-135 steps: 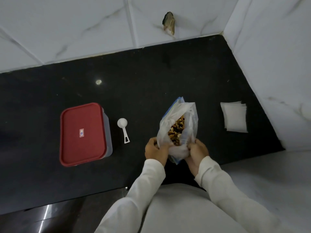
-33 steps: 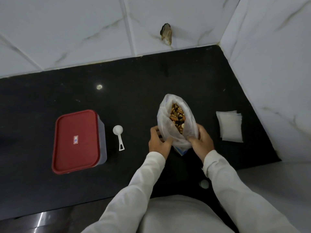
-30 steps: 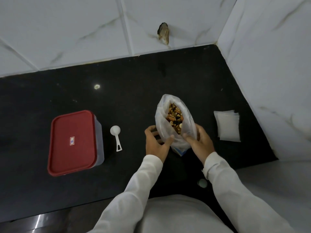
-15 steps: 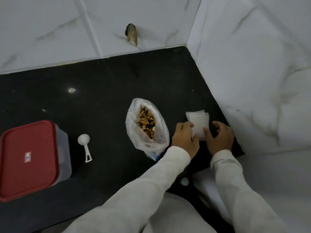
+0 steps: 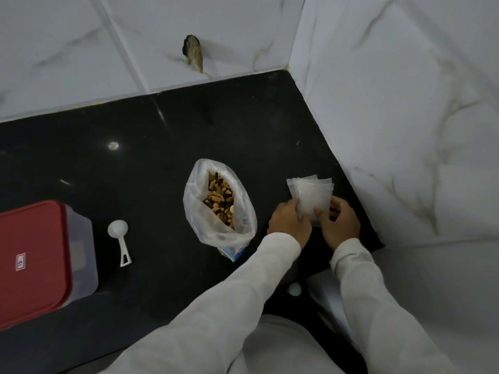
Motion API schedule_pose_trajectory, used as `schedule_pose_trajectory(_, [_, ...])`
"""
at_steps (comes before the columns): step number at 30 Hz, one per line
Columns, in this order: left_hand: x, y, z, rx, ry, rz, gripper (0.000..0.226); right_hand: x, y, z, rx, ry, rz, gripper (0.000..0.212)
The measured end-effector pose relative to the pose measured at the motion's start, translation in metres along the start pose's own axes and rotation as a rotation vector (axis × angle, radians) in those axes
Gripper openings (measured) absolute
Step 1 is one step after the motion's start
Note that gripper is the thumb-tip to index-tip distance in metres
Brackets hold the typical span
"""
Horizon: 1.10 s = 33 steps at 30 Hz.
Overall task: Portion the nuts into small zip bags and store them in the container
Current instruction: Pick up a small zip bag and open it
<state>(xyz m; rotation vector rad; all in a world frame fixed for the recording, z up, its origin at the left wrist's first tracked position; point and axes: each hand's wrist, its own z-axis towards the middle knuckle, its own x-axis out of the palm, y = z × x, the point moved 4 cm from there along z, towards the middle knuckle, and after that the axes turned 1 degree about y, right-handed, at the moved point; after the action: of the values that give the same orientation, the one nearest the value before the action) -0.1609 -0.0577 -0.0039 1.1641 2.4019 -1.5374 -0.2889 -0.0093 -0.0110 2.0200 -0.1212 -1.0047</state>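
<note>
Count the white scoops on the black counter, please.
1. The white scoop lies between the red-lidded container and the open bag of nuts, touching neither. No other shows; the closed container could hide more.

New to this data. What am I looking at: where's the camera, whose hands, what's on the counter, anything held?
There is no robot. A person works bare-handed, and the single camera sits on their head, looking down. On the black counter, from left to right, are a container with its red lid on, a white scoop, an open bag of nuts and a stack of small zip bags near the wall. The left hand and right hand both pinch the near edge of that stack. The small bags look empty.
</note>
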Motion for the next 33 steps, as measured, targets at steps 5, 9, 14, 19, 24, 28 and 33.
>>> schedule_pose_trajectory(5, [-0.001, -0.005, -0.009, -0.001, -0.033, 0.077, 0.049, -0.004, 0.002, -0.006, -0.054, -0.021, 0.017, 0.039])
schedule_pose_trajectory(9, [-0.003, -0.006, -0.010, -0.001, -0.041, 0.065, 0.046, -0.006, 0.007, -0.008, 0.002, -0.090, 0.068, 0.028])
schedule_pose_trajectory(14, [-0.005, -0.007, -0.009, 0.015, -0.041, 0.020, 0.041, -0.004, 0.011, -0.005, -0.017, -0.098, 0.061, 0.027])
schedule_pose_trajectory(19, [-0.005, 0.000, -0.006, 0.019, -0.029, 0.075, 0.043, -0.006, 0.013, -0.002, -0.049, -0.150, -0.024, 0.021])
schedule_pose_trajectory(24, [-0.006, 0.002, -0.004, 0.042, -0.005, 0.151, 0.044, -0.012, 0.014, 0.001, -0.138, -0.192, -0.093, 0.021])
schedule_pose_trajectory(28, [-0.024, -0.018, -0.019, 0.176, -0.145, -0.016, 0.047, -0.022, 0.037, -0.016, -0.182, -0.117, 0.113, 0.015])
schedule_pose_trajectory(33, [-0.102, -0.034, -0.053, 0.395, -0.429, -0.190, 0.048, -0.019, 0.083, -0.056, -0.344, 0.067, 0.231, 0.008])
